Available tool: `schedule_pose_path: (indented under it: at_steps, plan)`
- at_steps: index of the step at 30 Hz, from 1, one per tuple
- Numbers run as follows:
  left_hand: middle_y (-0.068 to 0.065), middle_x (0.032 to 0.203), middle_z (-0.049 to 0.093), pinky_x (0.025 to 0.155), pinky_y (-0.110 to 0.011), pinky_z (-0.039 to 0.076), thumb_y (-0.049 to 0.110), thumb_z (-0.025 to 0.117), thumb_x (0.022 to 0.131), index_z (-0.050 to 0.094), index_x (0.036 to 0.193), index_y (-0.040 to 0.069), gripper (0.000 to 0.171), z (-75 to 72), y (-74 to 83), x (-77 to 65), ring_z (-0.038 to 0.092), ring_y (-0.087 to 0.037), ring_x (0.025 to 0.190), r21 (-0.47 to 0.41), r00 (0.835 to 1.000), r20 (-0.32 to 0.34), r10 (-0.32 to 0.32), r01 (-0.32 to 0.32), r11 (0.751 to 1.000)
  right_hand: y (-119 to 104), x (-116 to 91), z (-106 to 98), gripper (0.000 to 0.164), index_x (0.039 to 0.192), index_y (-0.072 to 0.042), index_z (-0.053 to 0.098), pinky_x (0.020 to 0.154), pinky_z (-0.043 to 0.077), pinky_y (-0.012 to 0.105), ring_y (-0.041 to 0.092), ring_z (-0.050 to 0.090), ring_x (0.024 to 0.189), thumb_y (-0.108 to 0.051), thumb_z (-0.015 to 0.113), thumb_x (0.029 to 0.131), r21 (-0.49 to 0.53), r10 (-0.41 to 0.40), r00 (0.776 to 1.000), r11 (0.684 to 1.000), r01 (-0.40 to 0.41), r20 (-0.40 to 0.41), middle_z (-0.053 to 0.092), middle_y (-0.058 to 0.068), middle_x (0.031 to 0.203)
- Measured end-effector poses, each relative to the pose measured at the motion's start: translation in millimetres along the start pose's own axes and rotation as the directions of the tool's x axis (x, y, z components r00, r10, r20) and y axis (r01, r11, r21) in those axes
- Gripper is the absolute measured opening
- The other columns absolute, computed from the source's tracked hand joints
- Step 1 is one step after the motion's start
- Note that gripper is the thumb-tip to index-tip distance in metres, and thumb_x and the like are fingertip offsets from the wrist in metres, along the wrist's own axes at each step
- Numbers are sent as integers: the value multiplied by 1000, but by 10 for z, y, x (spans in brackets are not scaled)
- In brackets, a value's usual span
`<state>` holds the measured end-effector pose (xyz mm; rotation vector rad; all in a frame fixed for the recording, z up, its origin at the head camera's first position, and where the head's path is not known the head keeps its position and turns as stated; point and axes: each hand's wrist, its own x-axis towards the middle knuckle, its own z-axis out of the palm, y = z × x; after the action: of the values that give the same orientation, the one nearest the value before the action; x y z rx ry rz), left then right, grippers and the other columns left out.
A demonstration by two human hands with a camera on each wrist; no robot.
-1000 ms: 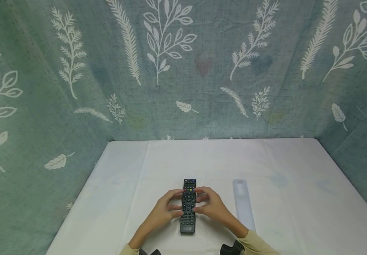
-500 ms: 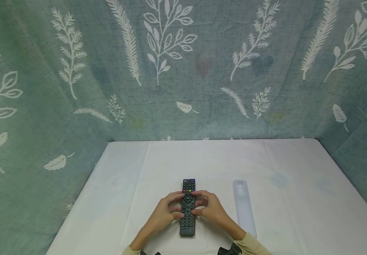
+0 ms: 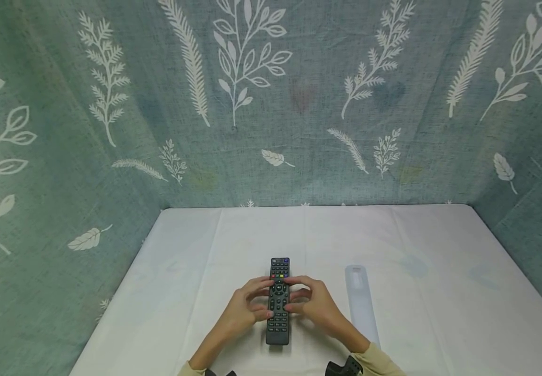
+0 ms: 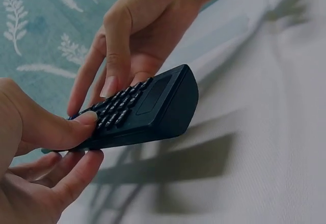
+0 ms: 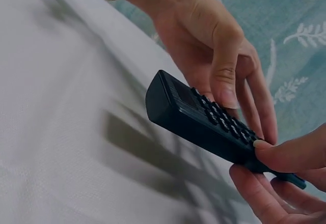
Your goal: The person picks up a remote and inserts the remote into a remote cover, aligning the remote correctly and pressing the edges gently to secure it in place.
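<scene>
Both hands hold a black remote control (image 3: 278, 300) between them, its button side up and its long axis pointing away from the body. My left hand (image 3: 240, 312) grips the left long edge, thumb on the button face and fingers along the side and underneath. From the opposite edge, my right hand (image 3: 318, 308) pinches it the same way. In the left wrist view, the near end of the remote (image 4: 163, 104) is raised above the cloth, casting a shadow below. The right wrist view shows the remote (image 5: 191, 119) tilted, with the right thumb (image 5: 285, 152) by its keys.
A translucent pale sleeve-like strip (image 3: 361, 303) lies on the white cloth-covered table (image 3: 271, 230), right of the remote and partly behind the right forearm. Green fabric with white leaf prints (image 3: 271, 109) stands behind the table and along both sides.
Held in both hands, the remote first shifts slightly toward the body, then back away from it. Both hands move along with it and keep their grip. The translucent strip stays in place.
</scene>
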<state>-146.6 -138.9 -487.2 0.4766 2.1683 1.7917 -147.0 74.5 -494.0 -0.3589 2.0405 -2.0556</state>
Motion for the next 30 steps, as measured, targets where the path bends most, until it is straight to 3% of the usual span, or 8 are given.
schedule_pose_path:
  at_steps: [10, 20, 30]
  plan:
    - [-16, 145, 35, 89, -30, 51, -9, 72, 75, 50, 134, -1, 63, 29, 140, 14, 44, -36, 123, -43, 999, -33, 30, -32, 999, -188, -43, -78, 56, 128, -3, 58, 76, 57, 33, 30, 62, 101, 7, 73, 75, 34, 33, 999, 999, -32, -17, 49, 18, 133]
    - [-16, 146, 34, 93, -33, 49, -5, 71, 78, 49, 135, -1, 61, 48, 284, 23, 46, -34, 124, -68, 998, -28, 58, -59, 996, -336, -67, -147, 45, 121, 0, 62, 80, 55, 29, 31, 62, 101, 6, 72, 77, -39, -54, 996, 998, 51, -76, 48, 15, 134]
    - [-12, 146, 33, 88, -31, 52, -16, 69, 75, 49, 134, -2, 64, 135, 469, 56, 48, -32, 120, -102, 996, -56, 77, -82, 991, -493, -130, -236, 44, 121, 2, 62, 80, 56, 31, 33, 59, 106, 13, 61, 79, -46, -102, 994, 994, 100, -46, 47, 14, 138]
